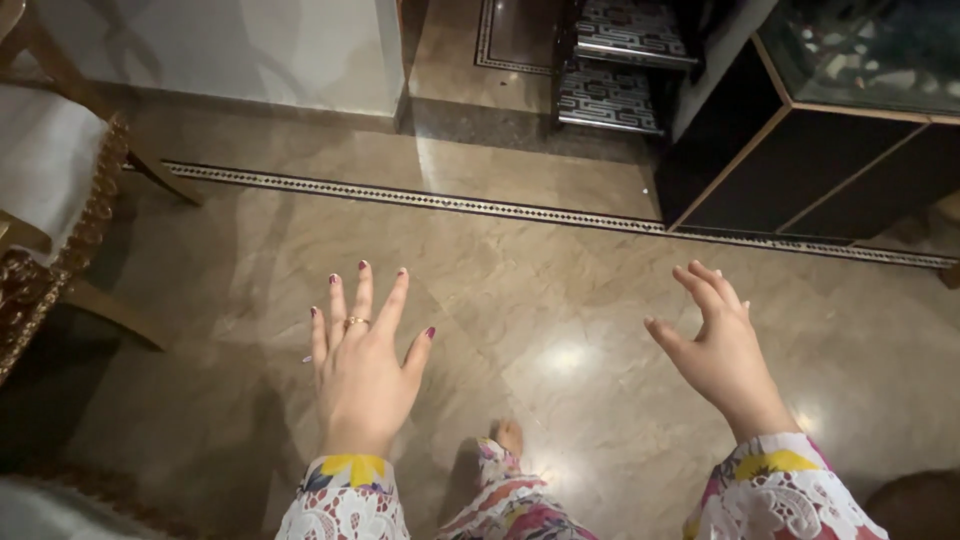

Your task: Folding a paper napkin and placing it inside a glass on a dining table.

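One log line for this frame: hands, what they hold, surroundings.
left hand: open, empty, ring | right hand: open, empty | below: marble floor | left: chair | upper right: dark cabinet

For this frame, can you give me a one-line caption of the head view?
Both hands, left hand and right hand, spread open and empty above a glossy marble floor.

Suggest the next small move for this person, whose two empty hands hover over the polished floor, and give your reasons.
Probably a step toward the wooden chair on the left. Both the left hand and right hand are open, fingers spread, holding nothing, and nothing lies within reach on the marble floor. The chair looks the nearest thing to the left hand; the dark cabinet stands farther off.
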